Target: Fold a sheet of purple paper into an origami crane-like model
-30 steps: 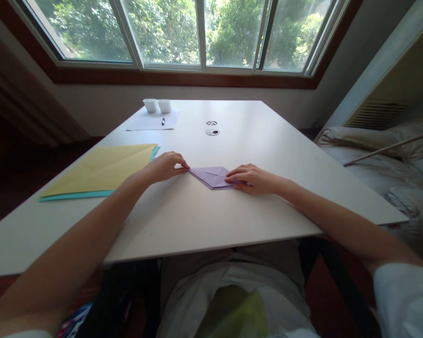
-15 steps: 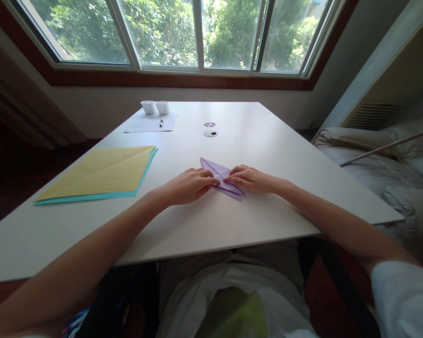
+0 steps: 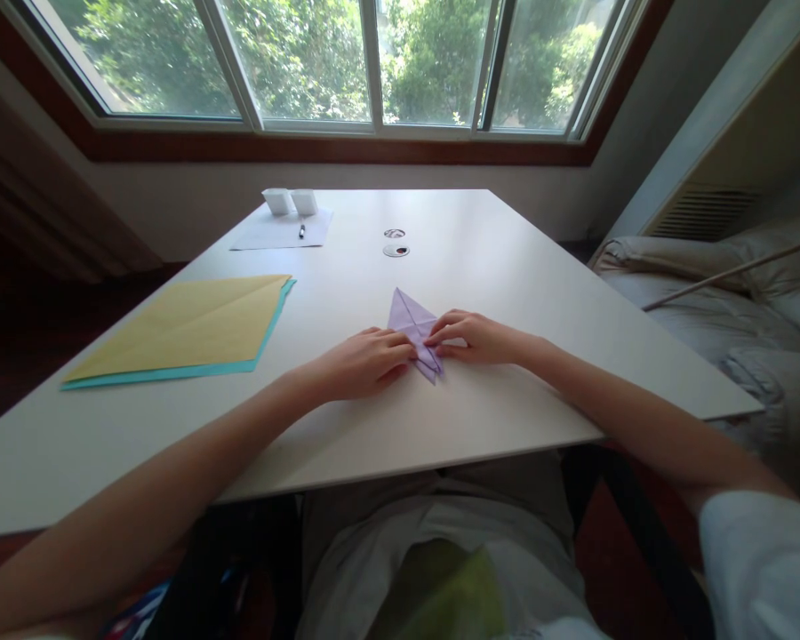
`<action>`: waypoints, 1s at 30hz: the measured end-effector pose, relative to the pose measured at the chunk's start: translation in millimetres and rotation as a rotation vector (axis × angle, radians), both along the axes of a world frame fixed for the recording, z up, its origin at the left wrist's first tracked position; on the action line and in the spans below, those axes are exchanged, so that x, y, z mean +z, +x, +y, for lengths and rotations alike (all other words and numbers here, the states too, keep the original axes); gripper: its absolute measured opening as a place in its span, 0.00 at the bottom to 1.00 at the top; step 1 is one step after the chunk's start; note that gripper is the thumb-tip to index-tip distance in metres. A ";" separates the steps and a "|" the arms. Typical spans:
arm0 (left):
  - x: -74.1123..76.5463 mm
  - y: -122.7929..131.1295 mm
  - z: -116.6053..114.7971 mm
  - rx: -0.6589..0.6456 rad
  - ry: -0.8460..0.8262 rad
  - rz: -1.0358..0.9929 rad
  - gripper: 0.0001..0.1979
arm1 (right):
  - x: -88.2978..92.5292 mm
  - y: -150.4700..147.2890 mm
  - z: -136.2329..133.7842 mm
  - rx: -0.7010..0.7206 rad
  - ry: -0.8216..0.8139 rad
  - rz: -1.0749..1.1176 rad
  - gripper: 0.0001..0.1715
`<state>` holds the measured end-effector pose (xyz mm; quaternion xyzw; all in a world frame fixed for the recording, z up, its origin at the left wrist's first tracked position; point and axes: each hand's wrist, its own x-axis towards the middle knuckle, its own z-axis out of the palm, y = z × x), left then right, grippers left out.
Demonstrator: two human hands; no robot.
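Observation:
A folded piece of purple paper (image 3: 410, 318) lies on the white table between my hands, one pointed end toward the window and the other toward me. My left hand (image 3: 373, 360) holds its left edge, fingers bent together over the paper. From the right, my right hand (image 3: 470, 338) pinches the paper near its middle with thumb and fingers. The fingertips of both hands nearly meet over the creases and hide part of the folds.
On the left of the white table (image 3: 520, 391) lie yellow paper (image 3: 187, 320) and teal paper (image 3: 227, 367) beneath it. Farther back are two white cups (image 3: 290, 202), a pen (image 3: 302, 232) on a white sheet (image 3: 267, 233), and two round table inserts (image 3: 396, 251).
The purple paper has turned clockwise, so its far point now aims more straight at the window. Both hands have stayed on it with small finger shifts.

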<state>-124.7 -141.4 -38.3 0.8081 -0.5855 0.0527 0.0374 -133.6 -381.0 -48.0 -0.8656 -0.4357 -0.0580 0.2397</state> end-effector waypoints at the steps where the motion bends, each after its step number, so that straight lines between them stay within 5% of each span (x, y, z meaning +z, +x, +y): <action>1: -0.3 -2.3 -1.3 0.015 0.009 -0.004 0.13 | -0.5 0.3 0.6 -0.007 0.006 0.001 0.13; 26: 8.5 -15.3 3.0 0.025 0.106 0.053 0.19 | 4.6 -3.7 3.5 -0.042 -0.065 0.004 0.13; 30: 5.3 -12.7 3.8 0.114 0.096 -0.020 0.17 | 10.6 -4.8 0.9 -0.038 -0.072 -0.034 0.11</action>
